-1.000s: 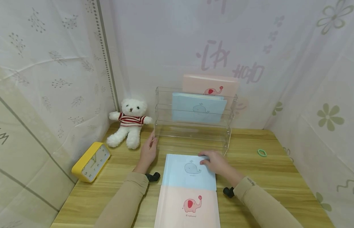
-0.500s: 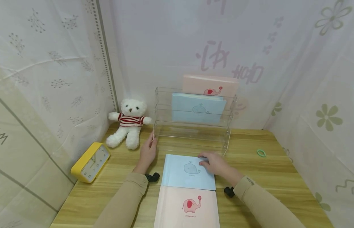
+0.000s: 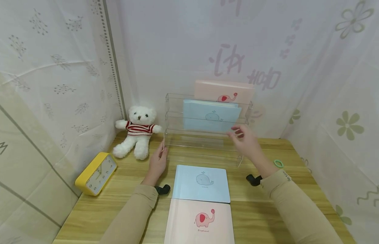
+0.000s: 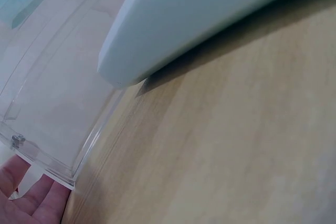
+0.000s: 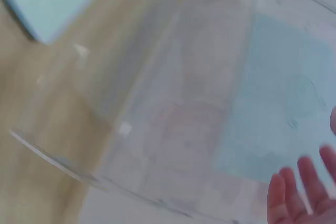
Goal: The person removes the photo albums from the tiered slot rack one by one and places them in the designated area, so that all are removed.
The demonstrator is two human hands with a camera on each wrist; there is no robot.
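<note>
A clear acrylic tiered rack (image 3: pixel 204 146) stands on the table. My left hand (image 3: pixel 157 163) rests against its left side; in the left wrist view the fingers (image 4: pixel 50 195) lie along the outside of the side panel. My right hand (image 3: pixel 246 140) is raised at the rack's right end, with loosely bent fingers near the lower right corner of a blue whale book (image 3: pixel 207 117) standing in a tier; nothing is in its grasp. Behind that book stands a pink elephant book (image 3: pixel 220 89). Another blue whale book (image 3: pixel 189 186) lies before the rack, edge to edge with a pink elephant book (image 3: pixel 183 220).
A white teddy bear (image 3: pixel 138 132) in a striped shirt sits left of the rack. Closer in stands a yellow alarm clock (image 3: pixel 94 174). On the right lies a small green ring (image 3: pixel 278 163). Patterned curtains (image 3: pixel 152 51) enclose the table's back and sides.
My right hand has left the lying blue whale book and moved up and forward to the book in the rack. The left hand stays at the rack's side.
</note>
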